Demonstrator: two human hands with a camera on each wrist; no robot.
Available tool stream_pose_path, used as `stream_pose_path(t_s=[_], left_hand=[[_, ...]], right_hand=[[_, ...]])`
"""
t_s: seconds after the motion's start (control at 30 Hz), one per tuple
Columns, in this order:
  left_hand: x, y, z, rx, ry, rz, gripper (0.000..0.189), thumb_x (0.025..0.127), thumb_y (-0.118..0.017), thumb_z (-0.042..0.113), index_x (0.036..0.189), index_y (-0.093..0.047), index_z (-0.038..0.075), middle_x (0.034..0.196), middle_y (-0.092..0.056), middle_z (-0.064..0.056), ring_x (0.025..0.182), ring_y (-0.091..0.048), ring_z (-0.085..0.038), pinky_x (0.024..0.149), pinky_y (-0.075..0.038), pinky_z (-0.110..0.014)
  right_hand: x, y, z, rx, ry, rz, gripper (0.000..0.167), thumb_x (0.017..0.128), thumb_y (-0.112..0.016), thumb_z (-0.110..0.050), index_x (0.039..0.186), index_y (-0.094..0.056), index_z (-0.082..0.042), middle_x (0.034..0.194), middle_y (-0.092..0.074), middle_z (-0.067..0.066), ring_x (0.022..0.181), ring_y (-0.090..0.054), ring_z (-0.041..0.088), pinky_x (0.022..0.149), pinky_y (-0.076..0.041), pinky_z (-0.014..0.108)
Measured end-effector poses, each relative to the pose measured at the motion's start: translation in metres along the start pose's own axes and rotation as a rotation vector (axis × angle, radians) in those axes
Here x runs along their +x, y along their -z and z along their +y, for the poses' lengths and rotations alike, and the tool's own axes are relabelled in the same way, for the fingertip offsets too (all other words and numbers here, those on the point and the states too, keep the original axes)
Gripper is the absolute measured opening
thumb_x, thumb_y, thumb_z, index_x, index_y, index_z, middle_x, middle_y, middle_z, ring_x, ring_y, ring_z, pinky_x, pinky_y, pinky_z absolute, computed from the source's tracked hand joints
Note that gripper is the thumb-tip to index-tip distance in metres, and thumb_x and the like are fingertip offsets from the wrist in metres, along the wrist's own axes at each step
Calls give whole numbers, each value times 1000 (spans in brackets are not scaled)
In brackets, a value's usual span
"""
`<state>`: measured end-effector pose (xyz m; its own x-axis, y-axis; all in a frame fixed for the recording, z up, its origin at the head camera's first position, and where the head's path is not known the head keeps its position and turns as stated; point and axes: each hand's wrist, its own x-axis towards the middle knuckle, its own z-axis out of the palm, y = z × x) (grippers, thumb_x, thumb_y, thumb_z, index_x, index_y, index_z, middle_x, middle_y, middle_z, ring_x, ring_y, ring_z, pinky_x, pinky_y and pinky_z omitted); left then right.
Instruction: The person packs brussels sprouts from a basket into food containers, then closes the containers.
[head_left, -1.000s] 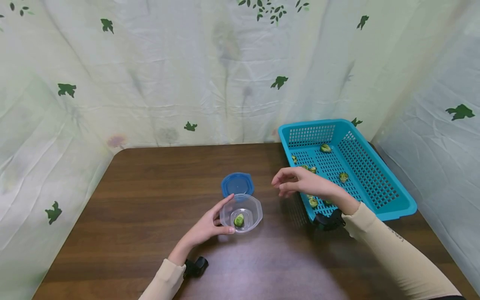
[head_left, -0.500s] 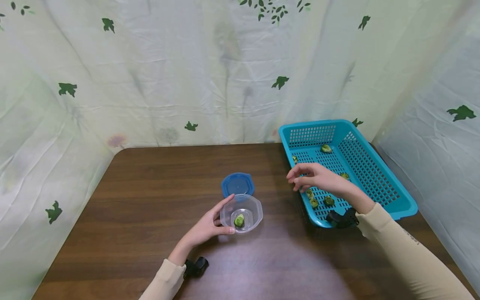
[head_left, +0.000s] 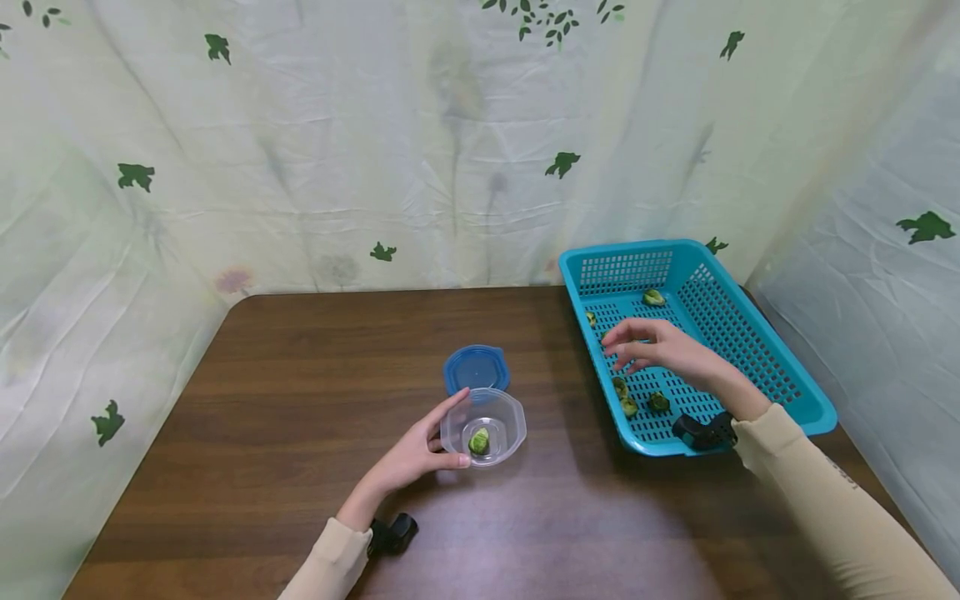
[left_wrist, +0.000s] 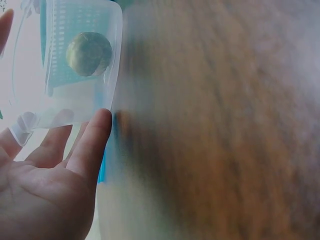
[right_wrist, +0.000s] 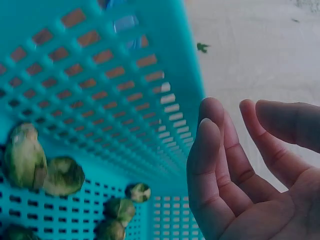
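My left hand point(head_left: 408, 457) grips a small clear plastic bowl point(head_left: 504, 423) from its left side, thumb at the near edge and fingers along the far side. One Brussels sprout point(head_left: 478, 441) lies inside; the left wrist view shows it as a round sprout point(left_wrist: 89, 54) through the cloudy wall. Over the blue slotted basket point(head_left: 795, 385) hovers my right hand point(head_left: 667, 348), fingers loosely bent and nothing between them. Several sprouts lie on the basket floor, among them a dark sprout point(head_left: 657, 402) and, in the right wrist view, a larger sprout point(right_wrist: 25, 157) left of the hand.
A blue lid point(head_left: 476, 368) lies on the brown wooden table point(head_left: 322, 358) just behind the bowl. The basket stands at the table's right, near the back. Pale curtains point(head_left: 337, 150) with leaf prints hang behind and on both sides.
My right hand has moved right, from beside the basket's left rim to over its inside. The left hand and the bowl have stayed put.
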<state>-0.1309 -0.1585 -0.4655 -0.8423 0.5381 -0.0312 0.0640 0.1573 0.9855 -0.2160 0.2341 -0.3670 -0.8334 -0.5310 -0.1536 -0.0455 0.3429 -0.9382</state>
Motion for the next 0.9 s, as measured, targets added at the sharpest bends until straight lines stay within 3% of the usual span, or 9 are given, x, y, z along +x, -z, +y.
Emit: stream_pose_path(t_s=[0.23, 0.5, 0.67, 0.9], left_hand=[[0, 0, 1, 2, -8, -1, 86, 85, -73, 11, 153, -22, 19, 154, -23, -15, 132, -34, -39, 97, -44, -42], [1, 0, 0, 8, -15, -2, 86, 85, -73, 11, 153, -22, 20, 154, -25, -15, 134, -33, -38, 97, -44, -41], [1, -1, 0, 1, -16, -3, 86, 85, -73, 10, 153, -22, 22, 154, -25, -15, 133, -33, -37, 97, -44, -40], [1, 0, -2, -2, -23, -6, 85, 85, -73, 11, 153, -22, 21, 154, -25, -15, 134, -32, -37, 98, -43, -41]], right_hand=[[0, 11, 4, -14, -13, 37, 25, 97, -58, -15, 115, -57, 3, 117, -58, 16, 92, -62, 31, 84, -51, 48], [5, 20, 13, -43, -58, 8, 29, 97, -57, -15, 118, -54, 5, 121, -55, 22, 100, -57, 43, 86, -49, 52], [9, 25, 22, -60, -117, -54, 34, 99, -51, -15, 125, -49, 8, 127, -49, 31, 106, -54, 45, 90, -45, 55], [16, 31, 33, -125, -183, -171, 36, 100, -49, -15, 127, -47, 9, 125, -53, 26, 107, -57, 38, 91, -46, 51]])
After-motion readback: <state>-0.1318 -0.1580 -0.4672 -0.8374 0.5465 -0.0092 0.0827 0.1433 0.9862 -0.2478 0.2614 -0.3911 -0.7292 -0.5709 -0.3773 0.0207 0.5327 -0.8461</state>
